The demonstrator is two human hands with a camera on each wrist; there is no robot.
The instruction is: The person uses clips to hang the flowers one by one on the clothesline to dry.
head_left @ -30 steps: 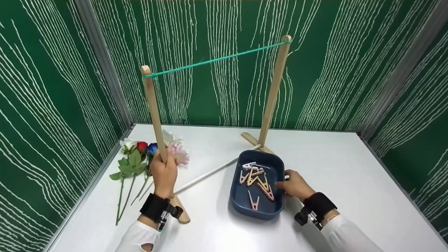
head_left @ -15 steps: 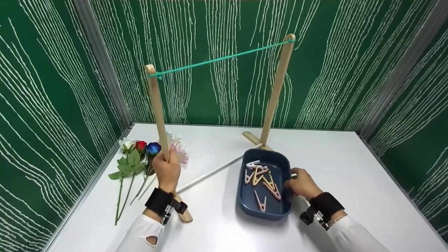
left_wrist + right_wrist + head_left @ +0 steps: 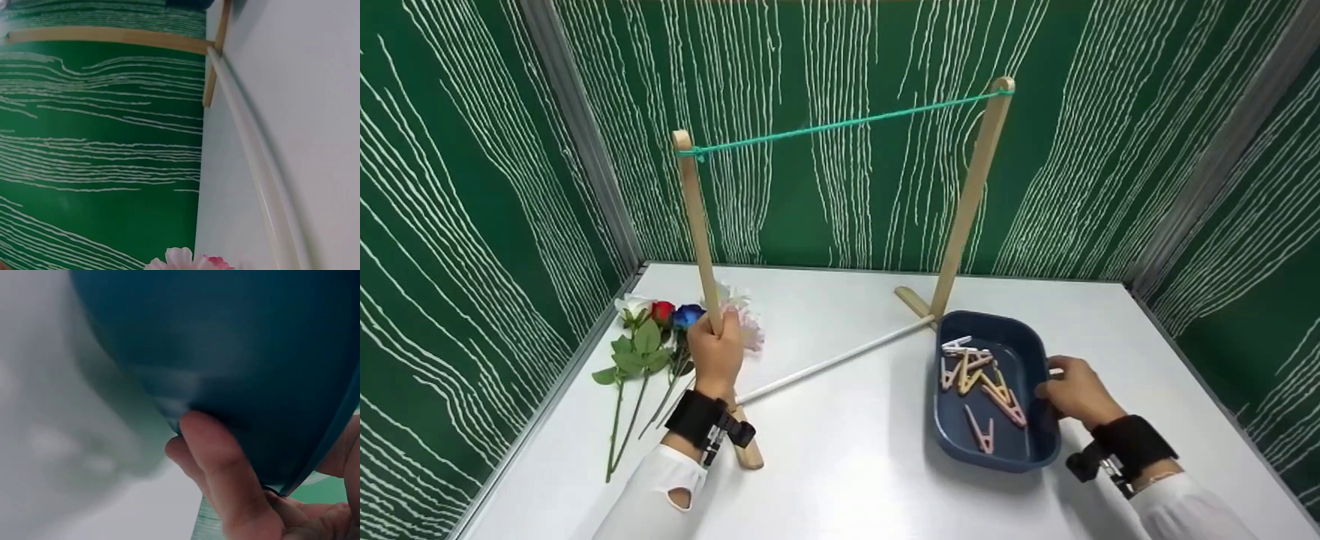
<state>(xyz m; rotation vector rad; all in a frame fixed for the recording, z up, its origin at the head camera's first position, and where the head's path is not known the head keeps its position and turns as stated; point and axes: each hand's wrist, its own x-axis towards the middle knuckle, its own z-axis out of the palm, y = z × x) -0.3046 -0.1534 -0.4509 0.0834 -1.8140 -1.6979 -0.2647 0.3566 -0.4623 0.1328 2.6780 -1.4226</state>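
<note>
My left hand [image 3: 716, 352] grips the left wooden post [image 3: 697, 225] of a stand, low down above its foot. A green cord [image 3: 840, 126] runs from the top of that post to the right wooden post [image 3: 971, 195], and a white rod [image 3: 832, 362] joins the two at the bottom. With thumb and fingers my right hand [image 3: 1076, 390] pinches the right wall of a dark blue plastic tub [image 3: 997, 459]. Several clothespins [image 3: 981, 429] in pink, white and yellow lie inside it. In the right wrist view, fingers [image 3: 219, 467] press under the tub's outer side.
Artificial flowers lie at the left of the white table [image 3: 840, 480]: a white one, a red rose [image 3: 662, 312], a blue rose [image 3: 688, 316] and a pale pink bloom [image 3: 751, 330] behind my left hand. Green walls with white lines enclose the table.
The tub has moved to the right with my right hand. The right post has shifted right too, so the posts stand farther apart. My left hand keeps its grip.
</note>
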